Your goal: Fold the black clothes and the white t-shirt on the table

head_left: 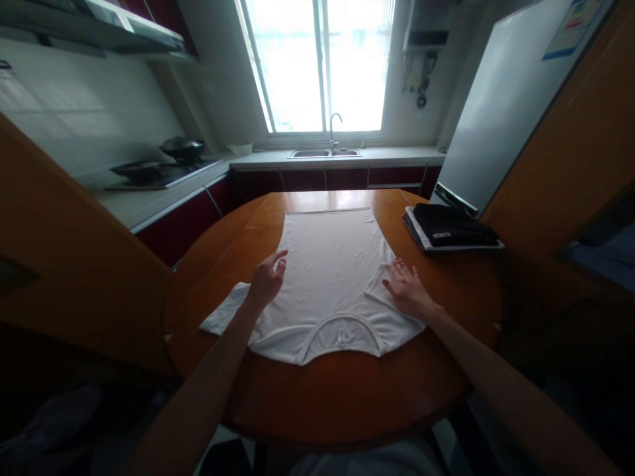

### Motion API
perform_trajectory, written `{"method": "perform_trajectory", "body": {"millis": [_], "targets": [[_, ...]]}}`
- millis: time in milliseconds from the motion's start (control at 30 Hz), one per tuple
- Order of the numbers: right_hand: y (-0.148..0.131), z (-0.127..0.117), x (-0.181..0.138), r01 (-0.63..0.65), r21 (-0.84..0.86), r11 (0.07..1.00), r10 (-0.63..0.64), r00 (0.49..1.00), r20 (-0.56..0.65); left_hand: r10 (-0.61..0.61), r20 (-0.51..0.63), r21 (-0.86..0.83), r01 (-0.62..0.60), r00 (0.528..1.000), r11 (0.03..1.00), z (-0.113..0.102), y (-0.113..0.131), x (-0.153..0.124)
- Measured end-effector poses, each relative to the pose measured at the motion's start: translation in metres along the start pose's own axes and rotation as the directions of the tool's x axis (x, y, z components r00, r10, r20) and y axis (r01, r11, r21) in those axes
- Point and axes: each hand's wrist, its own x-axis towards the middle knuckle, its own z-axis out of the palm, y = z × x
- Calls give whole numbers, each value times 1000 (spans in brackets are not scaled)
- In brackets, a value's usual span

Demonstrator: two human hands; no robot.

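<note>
A white T-shirt lies spread on the round wooden table, its neckline toward me and its hem at the far side. Its right-hand sleeve is folded inward over the body, and my right hand rests flat on it with fingers stretched out. On the other side the left-hand sleeve sticks out past the body. My left hand is at the shirt's left edge above that sleeve, thumb and fingers apart, nothing seen between them. Whether it touches the cloth I cannot tell.
A stack of folded dark and white clothes sits at the table's right side. Beyond the table are a counter with a sink, a stove with pans at left, and a fridge at right.
</note>
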Motion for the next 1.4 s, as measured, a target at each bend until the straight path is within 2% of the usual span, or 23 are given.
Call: {"method": "perform_trajectory", "body": {"millis": [167, 300, 467, 633, 800, 933, 1033, 1133, 1300, 1400], "targets": [[-1, 0, 3, 40, 27, 999, -35, 986, -161, -13, 2, 1, 13, 1000, 1000, -2, -1, 1], [-5, 0, 2, 93, 38, 995, -83, 974, -211, -12, -27, 15, 13, 1000, 1000, -7, -5, 2], [-4, 0, 1, 89, 64, 994, -71, 968, -239, -28, -75, 33, 30, 997, 999, -20, -20, 8], [0, 4, 1, 118, 113, 987, -80, 952, -294, -136, -106, 45, 141, 985, 989, -44, -37, 8], [5, 10, 2, 152, 153, 976, -87, 926, -366, -281, -139, 206, 305, 950, 930, -79, -58, -27], [8, 14, 3, 177, 160, 971, -100, 910, -401, -405, -159, 456, 430, 901, 779, -102, -74, -71], [8, 16, 3, 212, 156, 965, -130, 900, -417, -480, -145, 569, 470, 865, 675, -115, -79, -95], [6, 16, 2, 241, 161, 957, -152, 892, -426, -518, -109, 564, 482, 848, 670, -120, -77, -104], [1, 9, 0, 254, 166, 953, -154, 876, -457, -585, -76, 496, 540, 807, 680, -117, -69, -102], [-14, 0, -6, 332, 176, 927, -215, 853, -475, -618, -13, 479, 547, 786, 686, -116, -67, -98]]}}
